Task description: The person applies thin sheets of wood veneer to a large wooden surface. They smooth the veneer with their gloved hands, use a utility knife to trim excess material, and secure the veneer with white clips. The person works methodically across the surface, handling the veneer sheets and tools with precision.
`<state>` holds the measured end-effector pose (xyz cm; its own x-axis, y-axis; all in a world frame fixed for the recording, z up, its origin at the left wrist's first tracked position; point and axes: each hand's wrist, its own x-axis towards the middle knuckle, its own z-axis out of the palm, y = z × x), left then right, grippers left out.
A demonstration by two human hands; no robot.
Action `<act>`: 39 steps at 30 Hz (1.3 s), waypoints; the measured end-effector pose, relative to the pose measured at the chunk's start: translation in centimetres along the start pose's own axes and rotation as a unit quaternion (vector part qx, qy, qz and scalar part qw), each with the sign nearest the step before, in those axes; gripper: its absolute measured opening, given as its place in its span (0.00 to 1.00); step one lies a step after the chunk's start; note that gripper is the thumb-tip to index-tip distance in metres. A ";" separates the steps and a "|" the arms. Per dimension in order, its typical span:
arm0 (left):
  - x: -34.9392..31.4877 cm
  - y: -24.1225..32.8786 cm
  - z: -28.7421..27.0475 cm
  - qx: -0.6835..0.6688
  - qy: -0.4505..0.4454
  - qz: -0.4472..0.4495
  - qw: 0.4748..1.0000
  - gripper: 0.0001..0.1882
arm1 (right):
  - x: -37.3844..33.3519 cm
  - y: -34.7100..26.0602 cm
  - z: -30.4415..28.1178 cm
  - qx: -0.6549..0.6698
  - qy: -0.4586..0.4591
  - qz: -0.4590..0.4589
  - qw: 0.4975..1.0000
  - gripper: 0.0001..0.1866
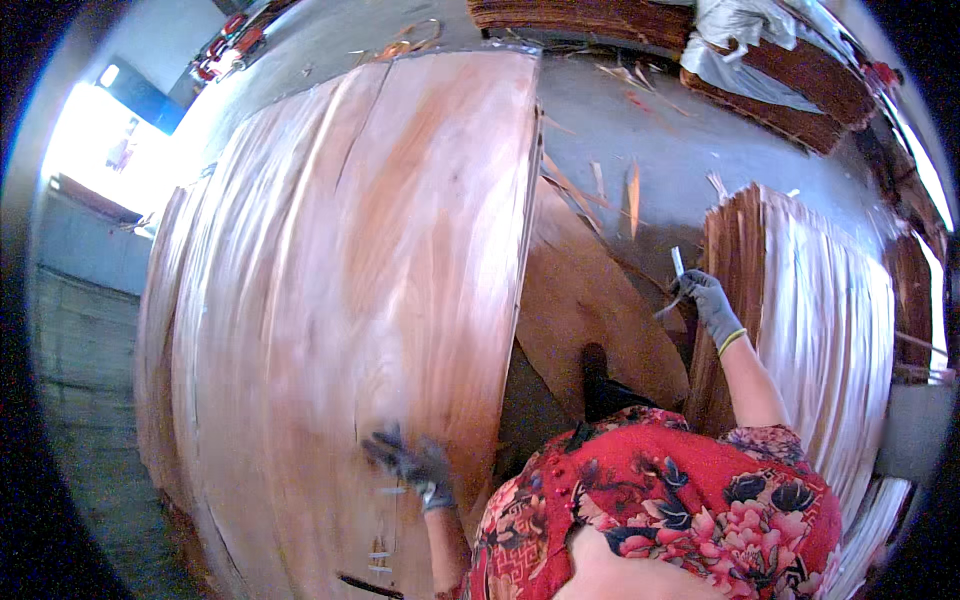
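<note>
A wide sheet of wood veneer point(400, 280), pale and brown grained, lies on top of a big stack in front of me and to the left. My left hand point(412, 465), in a grey glove, rests low on this sheet with its fingers apart and nothing visible in them. Short pale strips point(378, 556) lie on the sheet near that wrist, and a dark thin bar point(368, 585) lies below them. Off to the right, past the sheet's edge, my right hand point(706, 300), also gloved, is closed on a thin white strip point(677, 261) that sticks up from its fingers.
A second veneer stack point(825, 320) stands close on my right. Between the stacks a brown veneer piece point(600, 300) lies low, with wood scraps point(633, 200) on the floor beyond. More stacks point(590, 20) stand at the back, one partly under a white cover point(745, 60).
</note>
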<state>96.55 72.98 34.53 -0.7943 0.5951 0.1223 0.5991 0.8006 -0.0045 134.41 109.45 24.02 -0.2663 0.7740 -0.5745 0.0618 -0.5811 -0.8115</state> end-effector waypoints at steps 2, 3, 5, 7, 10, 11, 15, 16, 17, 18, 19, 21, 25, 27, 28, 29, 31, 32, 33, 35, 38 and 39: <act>6.2 5.1 -0.2 0.001 -0.033 0.006 0.999 0.34 | 4.8 -4.9 2.7 -0.042 -0.049 0.031 0.997 0.04; 9.1 7.5 0.0 -0.004 -0.047 0.009 0.999 0.36 | 7.2 -7.5 3.9 -0.066 -0.071 0.041 0.994 0.04; 11.7 9.2 2.5 -0.023 -0.048 -0.007 0.999 0.40 | 11.4 -10.4 5.8 -0.042 -0.122 -0.002 0.992 0.06; 11.8 7.2 4.4 0.089 -0.110 0.046 0.989 0.40 | 14.6 -13.0 7.9 -0.052 -0.151 -0.028 0.987 0.07; 13.8 9.1 6.3 0.105 -0.121 0.057 0.985 0.36 | 20.8 -19.0 10.2 -0.017 -0.134 -0.027 0.990 0.07; 14.4 9.4 7.0 0.089 -0.112 0.059 0.988 0.36 | 23.0 -20.4 10.4 0.000 -0.157 -0.027 0.987 0.08; 15.4 10.4 7.9 0.091 -0.127 0.043 0.987 0.35 | 29.4 -25.1 12.0 -0.050 -0.145 -0.007 0.988 0.08; 15.3 10.4 8.2 0.095 -0.101 0.063 0.988 0.35 | 30.9 -26.0 12.3 -0.038 -0.153 -0.007 0.987 0.08; 15.2 10.0 8.2 0.102 -0.074 0.084 0.988 0.35 | 32.4 -27.0 12.7 -0.023 -0.162 -0.005 0.987 0.08; 15.5 10.3 8.4 0.104 -0.049 0.105 0.988 0.35 | 33.7 -28.5 13.2 -0.013 -0.168 -0.004 0.986 0.08; 16.1 10.8 8.6 0.120 -0.109 0.054 0.985 0.35 | 35.2 -29.6 14.4 -0.034 -0.156 -0.040 0.986 0.09; 17.3 10.4 7.5 0.108 -0.113 0.044 0.987 0.35 | 38.1 -31.1 16.4 -0.090 -0.167 -0.041 0.981 0.12; 18.9 11.0 6.5 0.146 -0.184 0.008 0.972 0.35 | 44.8 -36.7 22.6 -0.153 -0.207 -0.066 0.964 0.13; 18.7 9.0 6.5 0.158 -0.233 0.020 0.959 0.34 | 48.1 -39.1 25.9 -0.186 -0.235 -0.092 0.950 0.13; 18.7 7.6 6.4 0.164 -0.259 0.026 0.952 0.33 | 49.8 -39.8 27.7 -0.195 -0.251 -0.107 0.942 0.13; 18.9 7.4 6.2 0.162 -0.209 0.004 0.964 0.33 | 51.6 -40.7 30.0 -0.208 -0.273 -0.124 0.931 0.13; 21.0 7.9 6.4 0.159 -0.109 -0.029 0.981 0.33 | 54.3 -43.2 34.5 -0.215 -0.291 -0.145 0.921 0.13; 22.5 9.3 6.2 0.067 -0.060 -0.102 0.991 0.33 | 55.7 -43.9 37.0 -0.221 -0.306 -0.153 0.913 0.13; 25.6 11.2 6.3 -0.025 -0.005 -0.170 0.985 0.34 | 58.0 -43.7 39.1 -0.200 -0.344 -0.156 0.904 0.13; 31.2 13.6 6.3 -0.116 0.085 -0.224 0.964 0.34 | 61.9 -41.7 43.9 -0.146 -0.423 -0.155 0.881 0.13; 39.4 14.8 7.5 0.038 0.044 -0.125 0.991 0.37 | 63.7 -40.1 51.6 -0.308 -0.406 -0.238 0.827 0.11; 42.4 15.7 8.4 -0.030 0.060 -0.139 0.988 0.38 | 64.0 -39.3 53.9 -0.329 -0.410 -0.227 0.820 0.11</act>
<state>71.44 111.33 31.28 -0.9136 0.3369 0.2275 0.3667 0.9245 0.1037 63.06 168.25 24.95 -0.9462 0.2862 -0.1507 0.2103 0.1902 -0.9590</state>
